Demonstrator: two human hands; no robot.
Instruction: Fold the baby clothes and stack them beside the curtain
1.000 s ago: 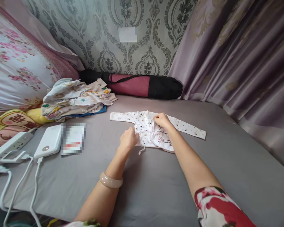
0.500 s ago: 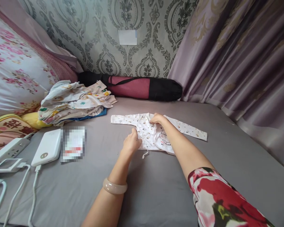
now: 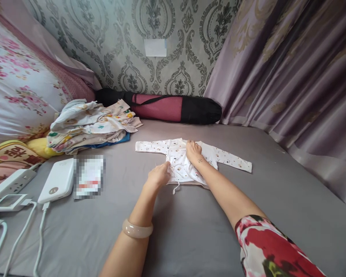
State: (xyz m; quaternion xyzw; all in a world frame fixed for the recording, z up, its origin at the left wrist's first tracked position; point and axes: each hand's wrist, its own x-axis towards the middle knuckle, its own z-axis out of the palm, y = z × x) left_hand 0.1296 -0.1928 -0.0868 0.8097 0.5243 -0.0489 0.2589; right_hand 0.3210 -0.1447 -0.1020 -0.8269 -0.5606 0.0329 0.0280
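A small white baby shirt [image 3: 180,163] with tiny printed figures lies front up on the grey bedsheet, both sleeves spread sideways. A thin white tie string [image 3: 176,187] hangs out below its hem. At the shirt's left side edge, my left hand [image 3: 159,175] is closed on the fabric, a pale bangle [image 3: 137,229] on that wrist. My right hand [image 3: 193,152] is closed on the front panel just below the neckline, and its forearm crosses over the lower right of the shirt. The fingertips of both hands are partly hidden.
A pile of folded printed clothes [image 3: 92,125] lies at the back left. Nearer are a white power bank [image 3: 57,181], a power strip [image 3: 13,186], cables and a blurred packet [image 3: 88,177]. A long black and pink bag [image 3: 161,107] rests against the wall; curtains [image 3: 300,69] hang right.
My right hand has turned over and shifted slightly right and down on the shirt's front, and the front panel lies flatter. My left hand stays at the side edge, slightly lower.
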